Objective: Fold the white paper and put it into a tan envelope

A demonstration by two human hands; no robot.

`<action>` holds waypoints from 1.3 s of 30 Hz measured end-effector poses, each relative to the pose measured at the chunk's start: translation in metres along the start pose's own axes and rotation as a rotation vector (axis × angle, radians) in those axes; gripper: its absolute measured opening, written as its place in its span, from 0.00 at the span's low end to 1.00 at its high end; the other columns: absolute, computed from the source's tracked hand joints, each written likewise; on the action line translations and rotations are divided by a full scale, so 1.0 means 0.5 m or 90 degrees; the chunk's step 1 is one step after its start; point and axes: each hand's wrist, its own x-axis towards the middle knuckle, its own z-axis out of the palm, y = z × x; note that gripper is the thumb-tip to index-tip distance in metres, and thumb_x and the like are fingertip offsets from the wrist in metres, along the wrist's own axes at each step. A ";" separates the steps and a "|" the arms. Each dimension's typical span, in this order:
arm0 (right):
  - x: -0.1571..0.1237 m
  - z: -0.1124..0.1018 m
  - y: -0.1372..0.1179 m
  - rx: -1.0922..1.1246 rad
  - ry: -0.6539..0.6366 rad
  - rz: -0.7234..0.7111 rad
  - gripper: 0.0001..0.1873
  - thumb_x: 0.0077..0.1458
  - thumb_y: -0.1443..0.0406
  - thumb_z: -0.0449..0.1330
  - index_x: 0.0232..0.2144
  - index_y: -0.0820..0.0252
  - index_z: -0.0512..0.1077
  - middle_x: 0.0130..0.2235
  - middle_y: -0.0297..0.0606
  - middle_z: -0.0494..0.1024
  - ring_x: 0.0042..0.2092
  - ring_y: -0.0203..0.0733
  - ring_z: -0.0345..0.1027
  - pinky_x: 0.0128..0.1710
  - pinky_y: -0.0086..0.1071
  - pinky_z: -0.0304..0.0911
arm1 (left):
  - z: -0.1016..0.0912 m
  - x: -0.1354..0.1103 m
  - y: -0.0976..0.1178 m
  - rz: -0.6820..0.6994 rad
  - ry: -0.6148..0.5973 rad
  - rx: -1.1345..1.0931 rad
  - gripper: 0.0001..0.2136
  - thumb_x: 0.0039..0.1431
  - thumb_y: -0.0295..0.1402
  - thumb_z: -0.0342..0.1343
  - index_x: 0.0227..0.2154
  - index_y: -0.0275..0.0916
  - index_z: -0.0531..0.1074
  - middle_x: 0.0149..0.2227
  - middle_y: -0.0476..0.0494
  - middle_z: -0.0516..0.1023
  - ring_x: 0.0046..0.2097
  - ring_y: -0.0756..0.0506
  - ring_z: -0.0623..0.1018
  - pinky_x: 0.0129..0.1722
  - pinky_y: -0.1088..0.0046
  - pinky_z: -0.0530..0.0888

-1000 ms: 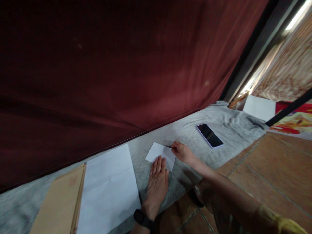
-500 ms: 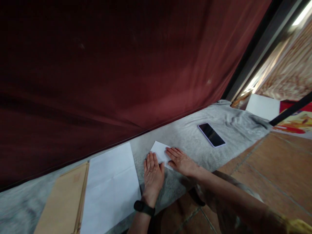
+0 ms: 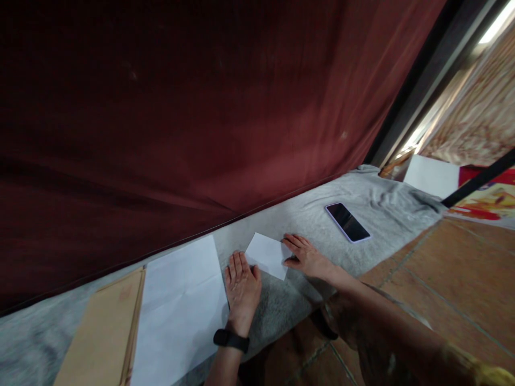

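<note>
A small folded piece of white paper [image 3: 266, 256] lies flat on the grey cloth, pointed at its far end. My left hand [image 3: 243, 284] rests palm down at its left side with the fingers stretched out; a dark band is on the wrist. On the paper's right edge, my right hand [image 3: 306, 257] has its fingers extended and the thumb spread apart. Left of my left hand lies a large white sheet [image 3: 181, 311], faintly creased.
Brown envelopes or folders [image 3: 102, 327] lie in a stack beside the large sheet. Right of my hands is a phone [image 3: 347, 222] on the grey cloth [image 3: 386, 209]. A dark red curtain [image 3: 221, 118] hangs behind. Tiled floor [image 3: 446, 284] shows at the right.
Both hands have moved outward, left hand to the left and right hand to the right. More of the folded paper's surface now shows between them.
</note>
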 end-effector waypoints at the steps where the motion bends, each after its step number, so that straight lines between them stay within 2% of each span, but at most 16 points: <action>1: 0.001 -0.001 0.001 0.000 -0.001 0.002 0.36 0.59 0.56 0.65 0.65 0.64 0.64 0.68 0.52 0.61 0.69 0.57 0.52 0.68 0.51 0.51 | -0.002 0.004 -0.002 -0.007 0.002 -0.003 0.27 0.67 0.35 0.43 0.64 0.22 0.62 0.65 0.22 0.65 0.68 0.31 0.64 0.64 0.48 0.64; 5: 0.004 0.000 0.002 0.005 0.009 0.005 0.36 0.57 0.57 0.66 0.64 0.64 0.65 0.68 0.53 0.61 0.69 0.57 0.53 0.68 0.51 0.52 | -0.013 0.010 0.003 -0.003 0.044 -0.049 0.27 0.69 0.35 0.43 0.65 0.22 0.60 0.66 0.20 0.64 0.67 0.31 0.65 0.63 0.48 0.66; 7: 0.006 0.003 0.002 0.012 0.014 0.002 0.36 0.56 0.58 0.66 0.64 0.64 0.65 0.67 0.53 0.62 0.69 0.57 0.54 0.67 0.52 0.52 | -0.019 -0.001 0.021 0.070 0.045 -0.101 0.27 0.70 0.35 0.42 0.67 0.26 0.57 0.67 0.25 0.62 0.68 0.34 0.64 0.64 0.52 0.66; 10: 0.008 0.008 0.005 0.024 0.025 -0.001 0.36 0.56 0.58 0.67 0.63 0.62 0.66 0.67 0.54 0.63 0.68 0.58 0.54 0.66 0.53 0.53 | -0.026 -0.033 0.060 0.208 -0.018 -0.161 0.26 0.71 0.35 0.41 0.68 0.33 0.55 0.69 0.33 0.62 0.69 0.40 0.62 0.65 0.56 0.67; 13: 0.007 0.009 0.007 0.028 0.032 -0.002 0.35 0.56 0.58 0.66 0.63 0.61 0.66 0.67 0.54 0.63 0.68 0.58 0.55 0.66 0.54 0.54 | -0.026 -0.064 0.085 0.276 -0.060 -0.156 0.26 0.71 0.37 0.41 0.69 0.35 0.53 0.69 0.35 0.61 0.70 0.40 0.61 0.66 0.54 0.64; 17: 0.007 0.006 0.005 0.024 0.018 0.004 0.36 0.56 0.59 0.66 0.64 0.64 0.65 0.66 0.56 0.64 0.68 0.58 0.54 0.66 0.53 0.53 | -0.018 -0.072 0.071 0.233 -0.047 -0.111 0.29 0.70 0.40 0.42 0.69 0.30 0.52 0.70 0.30 0.59 0.71 0.38 0.59 0.67 0.52 0.63; 23: 0.009 -0.004 -0.003 0.036 0.011 0.014 0.35 0.55 0.59 0.66 0.63 0.61 0.66 0.65 0.52 0.64 0.67 0.58 0.54 0.66 0.52 0.53 | -0.004 -0.045 0.022 0.151 -0.029 -0.045 0.30 0.71 0.42 0.40 0.68 0.27 0.56 0.68 0.27 0.61 0.70 0.36 0.60 0.66 0.52 0.64; 27: 0.014 -0.015 -0.012 0.057 0.020 0.011 0.31 0.55 0.61 0.66 0.60 0.60 0.68 0.61 0.49 0.68 0.63 0.54 0.59 0.64 0.48 0.56 | -0.003 -0.031 0.006 0.109 -0.026 -0.006 0.30 0.71 0.43 0.39 0.66 0.24 0.59 0.67 0.25 0.62 0.69 0.35 0.62 0.66 0.53 0.64; 30: 0.024 -0.021 -0.020 0.072 0.034 0.046 0.21 0.56 0.65 0.63 0.53 0.59 0.73 0.54 0.47 0.73 0.57 0.52 0.63 0.59 0.46 0.60 | -0.003 -0.025 0.006 0.089 -0.019 0.013 0.30 0.71 0.43 0.39 0.65 0.22 0.61 0.66 0.22 0.62 0.68 0.33 0.63 0.66 0.52 0.64; 34: 0.042 -0.032 -0.032 0.123 0.020 0.126 0.06 0.57 0.67 0.61 0.38 0.60 0.77 0.43 0.44 0.77 0.50 0.49 0.68 0.53 0.40 0.62 | -0.004 -0.027 0.015 0.103 -0.008 -0.009 0.30 0.71 0.44 0.39 0.64 0.22 0.62 0.66 0.23 0.63 0.69 0.33 0.63 0.66 0.51 0.63; 36: 0.048 -0.038 -0.038 0.188 -0.014 0.168 0.05 0.56 0.70 0.60 0.34 0.62 0.77 0.38 0.42 0.78 0.45 0.46 0.71 0.47 0.35 0.63 | -0.006 -0.033 0.024 0.128 -0.011 -0.031 0.30 0.71 0.44 0.41 0.64 0.24 0.62 0.67 0.25 0.62 0.70 0.34 0.61 0.67 0.52 0.62; 39: 0.050 -0.043 -0.045 0.251 -0.056 0.209 0.07 0.56 0.71 0.58 0.33 0.62 0.76 0.33 0.38 0.79 0.36 0.41 0.72 0.35 0.30 0.61 | -0.010 -0.048 0.040 0.168 -0.026 -0.056 0.31 0.70 0.46 0.43 0.65 0.25 0.61 0.68 0.25 0.60 0.71 0.34 0.58 0.67 0.51 0.61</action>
